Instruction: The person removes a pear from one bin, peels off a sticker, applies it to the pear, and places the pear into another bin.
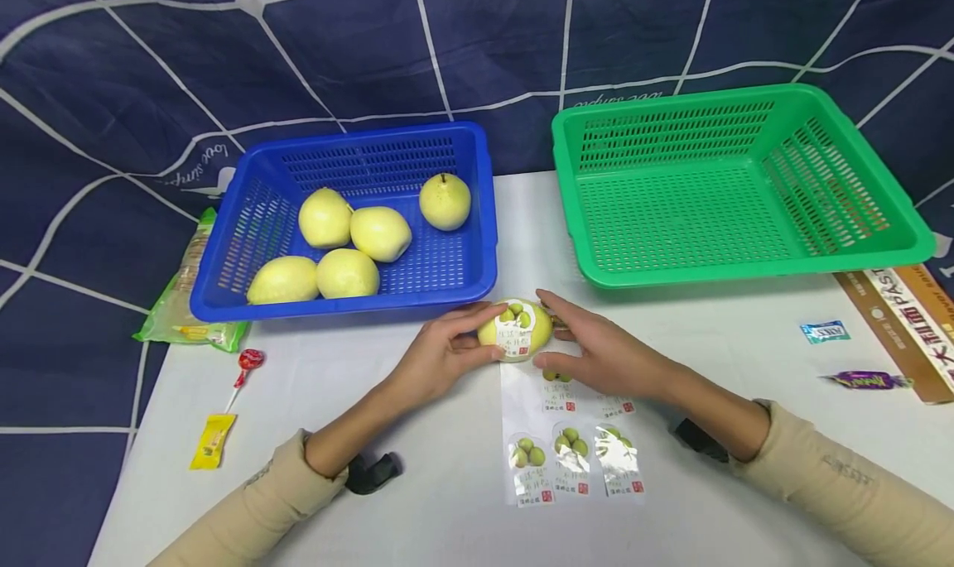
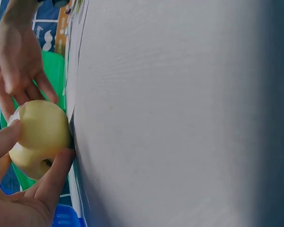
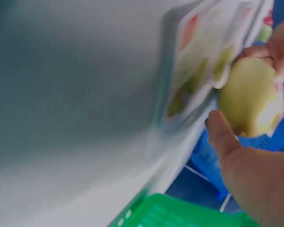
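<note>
A yellow pear (image 1: 543, 329) with a printed pear sticker (image 1: 514, 335) on it lies in the middle of the white table, over the top of a sticker sheet (image 1: 574, 468). From the left, my left hand (image 1: 440, 348) grips the pear between thumb and fingers, as the left wrist view also shows on the pear (image 2: 42, 127). On the other side is my right hand (image 1: 599, 356), its fingers and thumb spread beside the pear. In the right wrist view the right thumb (image 3: 220, 132) is close to the fruit; whether it touches I cannot tell.
Behind on the left, a blue basket (image 1: 343, 306) holds several pears. A green basket (image 1: 708, 273) stands behind on the right. Left lie a lollipop (image 1: 251, 359), a yellow packet (image 1: 212, 443) and a green bag (image 1: 186, 302). Right are a purple candy (image 1: 864, 381), a small packet (image 1: 825, 331) and a pasta box (image 1: 905, 327).
</note>
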A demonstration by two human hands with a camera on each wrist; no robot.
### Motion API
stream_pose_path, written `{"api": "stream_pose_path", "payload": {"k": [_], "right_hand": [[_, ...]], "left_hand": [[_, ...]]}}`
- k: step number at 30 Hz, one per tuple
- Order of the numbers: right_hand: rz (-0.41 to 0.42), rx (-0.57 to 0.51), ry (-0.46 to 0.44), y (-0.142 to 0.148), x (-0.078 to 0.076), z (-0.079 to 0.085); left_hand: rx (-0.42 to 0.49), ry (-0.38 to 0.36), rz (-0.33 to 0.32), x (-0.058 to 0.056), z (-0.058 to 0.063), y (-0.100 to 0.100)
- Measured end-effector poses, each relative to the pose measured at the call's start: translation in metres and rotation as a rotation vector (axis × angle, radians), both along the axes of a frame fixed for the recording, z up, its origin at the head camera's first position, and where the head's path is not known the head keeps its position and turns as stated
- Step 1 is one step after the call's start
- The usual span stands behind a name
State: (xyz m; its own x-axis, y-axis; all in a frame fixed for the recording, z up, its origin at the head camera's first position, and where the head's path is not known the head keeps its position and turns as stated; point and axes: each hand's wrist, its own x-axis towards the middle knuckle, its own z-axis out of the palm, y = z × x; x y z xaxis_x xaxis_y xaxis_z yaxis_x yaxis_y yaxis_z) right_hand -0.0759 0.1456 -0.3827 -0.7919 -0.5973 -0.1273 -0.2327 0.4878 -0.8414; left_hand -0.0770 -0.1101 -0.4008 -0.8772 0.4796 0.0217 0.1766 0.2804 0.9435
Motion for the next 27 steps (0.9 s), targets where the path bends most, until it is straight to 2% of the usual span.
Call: {"api": "stream_pose_path", "payload": {"k": [4,8,11,14,18,20,23,25,27], "right_hand": [[-0.045,-0.106,0.003,0.02,0.014,0.012],[-0.15,-0.182,0.099,0.046,0.029,0.025],[-0.334,-0.212,0.154,0.071,0.036,0.032],[-0.582,-0.437,0.05,0.099,0.036,0.032],[-0.904,-0.797,-0.094,0.135,0.029,0.027],[-1.016,-0.831,-0.123,0.149,0.025,0.025],[-1.091,-0.865,-0.163,0.16,0.017,0.02],[-1.105,-0.886,-0.162,0.162,0.012,0.016],[-1.094,-0.951,-0.153,0.161,0.007,0.013]], "left_hand": [[-0.006,-0.012,0.013,0.0,0.0,0.0],[-0.006,-0.021,0.024,0.0,0.0,0.001],[0.0,-0.029,0.021,0.0,0.001,0.001],[-0.003,-0.032,0.024,0.001,0.002,0.001],[0.008,-0.035,0.018,0.002,0.002,0.001],[0.012,-0.031,0.005,0.002,0.001,0.002],[-0.006,-0.006,-0.004,0.002,0.0,0.005],[-0.036,0.029,0.01,0.003,-0.001,0.006],[-0.051,0.064,0.025,0.003,-0.001,0.007]]}}
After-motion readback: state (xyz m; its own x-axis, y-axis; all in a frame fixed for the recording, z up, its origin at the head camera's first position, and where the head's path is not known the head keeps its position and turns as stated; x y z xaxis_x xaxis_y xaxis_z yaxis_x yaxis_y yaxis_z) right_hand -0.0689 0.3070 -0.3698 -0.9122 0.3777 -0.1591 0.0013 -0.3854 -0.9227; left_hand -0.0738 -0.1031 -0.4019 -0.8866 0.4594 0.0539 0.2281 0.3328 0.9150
